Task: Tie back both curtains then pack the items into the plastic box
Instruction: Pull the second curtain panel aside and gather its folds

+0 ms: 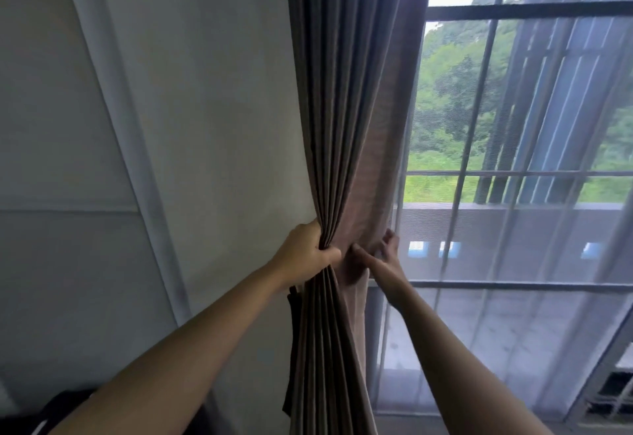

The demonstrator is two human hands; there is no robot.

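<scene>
Beside the window (513, 9), left hand (308, 253) grips the bunched curtain (342, 126); right hand (385, 263) pinches its edge, fingers (388, 236) partly hidden.

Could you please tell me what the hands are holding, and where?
The left hand holds the curtain by its gathered folds; the right hand pinches its window-side edge.

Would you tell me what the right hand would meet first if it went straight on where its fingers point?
Probably the sheer white net curtain just beyond the right hand, beside the brown pleated curtain; depth is unclear.
</scene>
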